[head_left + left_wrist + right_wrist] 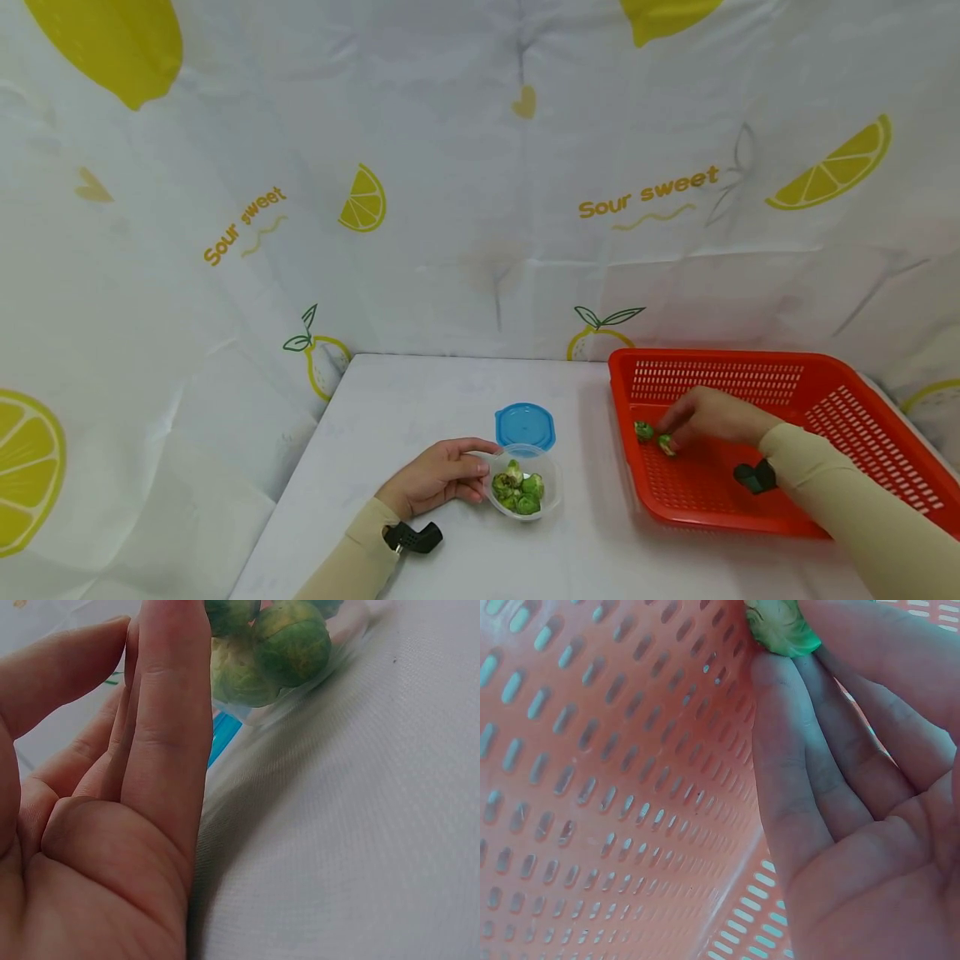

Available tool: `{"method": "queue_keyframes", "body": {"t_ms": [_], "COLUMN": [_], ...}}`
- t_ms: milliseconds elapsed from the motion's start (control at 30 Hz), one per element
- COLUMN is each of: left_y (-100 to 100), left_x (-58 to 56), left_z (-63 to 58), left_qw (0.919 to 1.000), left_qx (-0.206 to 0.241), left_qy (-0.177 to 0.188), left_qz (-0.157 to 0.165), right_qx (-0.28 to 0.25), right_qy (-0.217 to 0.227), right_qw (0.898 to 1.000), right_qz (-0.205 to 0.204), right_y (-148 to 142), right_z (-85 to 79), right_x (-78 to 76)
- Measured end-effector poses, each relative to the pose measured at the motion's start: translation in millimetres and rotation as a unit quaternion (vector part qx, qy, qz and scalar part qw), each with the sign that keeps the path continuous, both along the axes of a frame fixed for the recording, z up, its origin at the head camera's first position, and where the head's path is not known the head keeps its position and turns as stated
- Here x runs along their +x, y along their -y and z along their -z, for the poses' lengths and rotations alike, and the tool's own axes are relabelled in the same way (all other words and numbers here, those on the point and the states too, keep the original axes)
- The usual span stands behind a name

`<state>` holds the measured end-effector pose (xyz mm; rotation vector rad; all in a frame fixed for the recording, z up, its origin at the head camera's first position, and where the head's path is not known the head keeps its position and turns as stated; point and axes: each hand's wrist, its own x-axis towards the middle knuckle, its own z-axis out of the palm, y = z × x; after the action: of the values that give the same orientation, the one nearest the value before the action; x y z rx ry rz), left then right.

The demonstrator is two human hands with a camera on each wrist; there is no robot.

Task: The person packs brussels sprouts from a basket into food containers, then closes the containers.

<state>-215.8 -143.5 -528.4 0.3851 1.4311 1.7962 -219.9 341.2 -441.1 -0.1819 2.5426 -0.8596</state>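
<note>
My left hand holds the near-left rim of a small clear plastic container, thumb on one side and fingers along the other. Several green Brussels sprouts lie in the container; the left wrist view shows some of the sprouts through its wall, beyond the left hand. Inside a red plastic basket, my right hand pinches a Brussels sprout by its fingertips. In the right wrist view this sprout shows at the top, above the right hand. Another sprout lies against the basket's left side.
A blue lid lies flat on the white table, just behind the container. The basket's slotted wall rises close beside the right hand. A white cloth with lemon prints hangs behind the table and down its left side.
</note>
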Motion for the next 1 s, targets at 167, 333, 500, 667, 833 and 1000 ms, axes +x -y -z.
{"method": "queue_keyframes", "body": {"t_ms": [167,333,500,667,833,1000], "left_y": [0,0,0,0,-1,-1], "left_x": [-0.2,-0.9,-1.1,-0.2,0.8,1.5], "left_z": [1.4,3.5,3.8,2.4,0.6,-1.4], "left_qw": [1.0000,1.0000,1.0000,1.0000,1.0000,1.0000], "left_qx": [-0.001,-0.004,-0.003,-0.003,-0.004,-0.006], "left_qy": [-0.001,0.001,0.004,0.001,0.001,-0.002], "left_qz": [-0.001,-0.001,-0.004,-0.006,-0.008,-0.007], "right_qx": [0.007,0.002,-0.011,-0.016,-0.019,-0.020], "right_qy": [-0.007,-0.017,-0.029,-0.037,-0.049,-0.056], "right_qw": [1.000,1.000,0.999,0.999,0.999,0.998], "right_qz": [-0.009,-0.017,-0.015,-0.006,0.000,0.005], "right_y": [0,-3,-6,-7,-2,7], "right_z": [-0.2,-1.6,-4.5,-13.4,-31.3,-52.5], "right_x": [0.0,1.9,6.0,11.8,19.6,27.2]}}
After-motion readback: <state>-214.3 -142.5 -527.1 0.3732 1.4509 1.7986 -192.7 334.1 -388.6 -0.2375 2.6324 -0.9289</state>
